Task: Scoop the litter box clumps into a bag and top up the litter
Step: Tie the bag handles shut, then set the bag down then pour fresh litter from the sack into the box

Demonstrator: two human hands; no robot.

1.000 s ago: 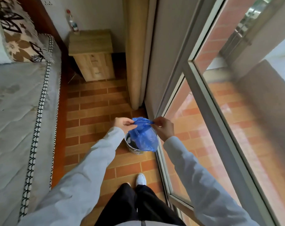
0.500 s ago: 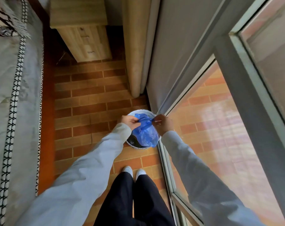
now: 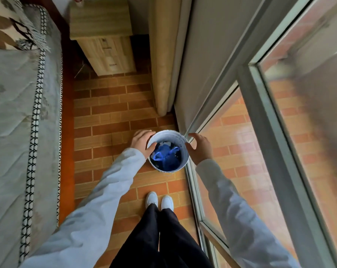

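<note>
Since the blue bag (image 3: 166, 156) lies knotted inside the white bin (image 3: 180, 139) on the floor, we judge the scooping part done. Our 2 hands are spread and hold nothing: left hand (image 3: 141, 141) touches the rim, right hand (image 3: 199, 148) is just beside it. No litter box is visible, so the top-up seems left.

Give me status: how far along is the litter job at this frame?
Done, by the look of it: the blue bag sits tied inside the white bin on the brick floor. In hand: nothing gripped; the left hand touches the bin's rim, and the right hand hovers open beside it. Left: topping up the litter; no litter box or litter supply is in view.
</note>
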